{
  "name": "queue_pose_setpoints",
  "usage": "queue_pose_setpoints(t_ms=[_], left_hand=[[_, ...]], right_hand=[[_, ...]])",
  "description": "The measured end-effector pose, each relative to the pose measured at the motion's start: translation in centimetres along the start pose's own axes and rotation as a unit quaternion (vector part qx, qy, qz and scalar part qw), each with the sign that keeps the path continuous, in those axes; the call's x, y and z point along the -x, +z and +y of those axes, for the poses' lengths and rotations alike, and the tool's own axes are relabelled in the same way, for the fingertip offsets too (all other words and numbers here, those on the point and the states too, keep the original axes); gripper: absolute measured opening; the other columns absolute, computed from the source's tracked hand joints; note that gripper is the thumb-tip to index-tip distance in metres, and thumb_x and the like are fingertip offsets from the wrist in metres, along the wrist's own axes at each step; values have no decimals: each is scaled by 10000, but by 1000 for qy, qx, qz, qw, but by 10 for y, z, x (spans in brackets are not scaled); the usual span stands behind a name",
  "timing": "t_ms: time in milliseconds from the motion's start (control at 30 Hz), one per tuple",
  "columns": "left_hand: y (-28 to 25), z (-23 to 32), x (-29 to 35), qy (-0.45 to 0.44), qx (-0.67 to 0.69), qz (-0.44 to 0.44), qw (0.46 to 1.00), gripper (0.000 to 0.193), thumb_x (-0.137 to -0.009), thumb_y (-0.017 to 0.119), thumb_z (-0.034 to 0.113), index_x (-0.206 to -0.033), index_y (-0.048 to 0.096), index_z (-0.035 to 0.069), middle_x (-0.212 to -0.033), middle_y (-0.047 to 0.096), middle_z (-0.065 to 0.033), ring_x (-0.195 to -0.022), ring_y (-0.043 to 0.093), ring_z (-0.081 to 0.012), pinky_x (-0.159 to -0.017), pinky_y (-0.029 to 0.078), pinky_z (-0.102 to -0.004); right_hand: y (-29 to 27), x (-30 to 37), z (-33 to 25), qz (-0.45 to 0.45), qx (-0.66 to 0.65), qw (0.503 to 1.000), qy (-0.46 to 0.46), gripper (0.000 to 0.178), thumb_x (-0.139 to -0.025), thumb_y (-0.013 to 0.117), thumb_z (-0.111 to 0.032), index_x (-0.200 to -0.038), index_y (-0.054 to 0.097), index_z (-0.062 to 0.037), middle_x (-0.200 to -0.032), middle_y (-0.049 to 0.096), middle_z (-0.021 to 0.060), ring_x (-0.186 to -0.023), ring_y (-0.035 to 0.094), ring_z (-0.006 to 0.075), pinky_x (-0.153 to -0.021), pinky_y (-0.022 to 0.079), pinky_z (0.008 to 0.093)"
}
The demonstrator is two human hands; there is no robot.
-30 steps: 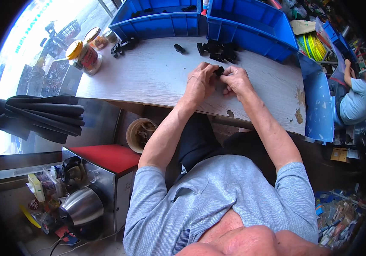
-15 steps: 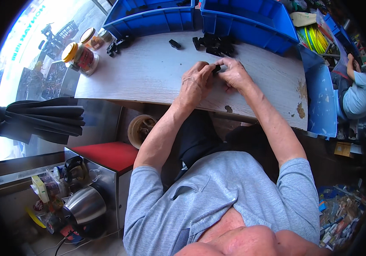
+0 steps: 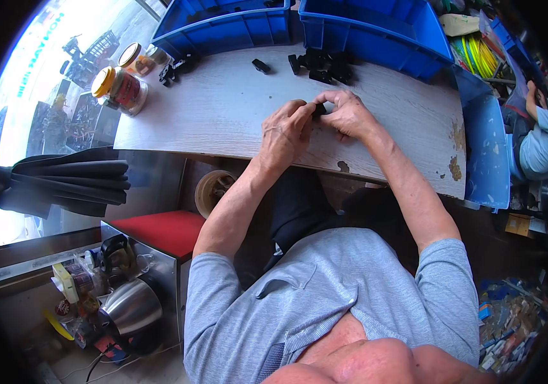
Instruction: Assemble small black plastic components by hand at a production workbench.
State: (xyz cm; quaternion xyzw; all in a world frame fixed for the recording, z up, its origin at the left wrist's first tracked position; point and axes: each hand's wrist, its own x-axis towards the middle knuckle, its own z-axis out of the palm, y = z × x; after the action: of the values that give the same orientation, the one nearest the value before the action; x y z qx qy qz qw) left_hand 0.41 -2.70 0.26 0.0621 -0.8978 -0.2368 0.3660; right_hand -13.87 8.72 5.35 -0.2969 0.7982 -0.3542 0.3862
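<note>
My left hand (image 3: 285, 132) and my right hand (image 3: 349, 114) meet over the pale wooden table (image 3: 223, 115), fingertips pinched together on a small black part (image 3: 319, 109). Most of the part is hidden by my fingers. Just beyond my hands lies a cluster of black parts (image 3: 322, 64), with one loose black piece (image 3: 261, 65) to its left. More black parts (image 3: 177, 67) lie near the table's far left.
Two blue bins (image 3: 376, 32) line the table's far edge; another blue bin (image 3: 482, 147) stands at its right end. Two yellow-lidded jars (image 3: 120, 86) stand at the far left. A person in a light blue shirt (image 3: 542, 137) sits at right. A kettle (image 3: 130, 307) and red-topped box (image 3: 159, 230) are lower left.
Both hands stay together on the small black part, with only slight finger shifts. The view has drifted a little; the table's objects have not moved.
</note>
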Motion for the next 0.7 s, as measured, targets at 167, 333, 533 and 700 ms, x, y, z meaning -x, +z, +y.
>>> queue_pose_setpoints(t_ms=[167, 333, 533, 700], left_hand=[[-8, -5, -4, 23, 4, -61, 998, 303, -840, 686, -25, -1126, 708, 71, -1066, 700, -128, -894, 702, -340, -766, 576, -409], [-14, -2, -2, 73, -62, -101, 990, 388, -858, 670, 42, -1245, 656, 71, -1185, 673, -91, -1073, 658, -300, -851, 545, -420], [-18, 7, 0, 47, -104, -125, 986, 352, -888, 671, 58, -1239, 687, 93, -1220, 689, -85, -1141, 644, -305, -951, 515, -425], [-14, -8, -2, -6, -36, -33, 999, 306, -893, 701, 122, -1198, 704, 96, -1162, 705, -112, -1067, 663, -312, -886, 531, -423]], right_hand=[[0, 1, -1, -4, -2, 1000, 2, 373, -778, 779, -135, -1147, 726, -124, -656, 643, 38, -489, 603, 126, -454, 530, 301], [1, -3, 7, -3, -11, 1000, -7, 341, -785, 767, -120, -1124, 731, -118, -650, 654, 41, -491, 614, 128, -455, 535, 298], [4, -1, 6, 16, -3, 1000, -20, 344, -799, 748, -120, -1142, 726, -113, -652, 662, 55, -490, 617, 128, -450, 535, 299], [0, 3, 14, 32, -35, 998, -30, 329, -802, 780, -147, -1113, 701, -79, -636, 644, 53, -492, 623, 133, -456, 540, 299]])
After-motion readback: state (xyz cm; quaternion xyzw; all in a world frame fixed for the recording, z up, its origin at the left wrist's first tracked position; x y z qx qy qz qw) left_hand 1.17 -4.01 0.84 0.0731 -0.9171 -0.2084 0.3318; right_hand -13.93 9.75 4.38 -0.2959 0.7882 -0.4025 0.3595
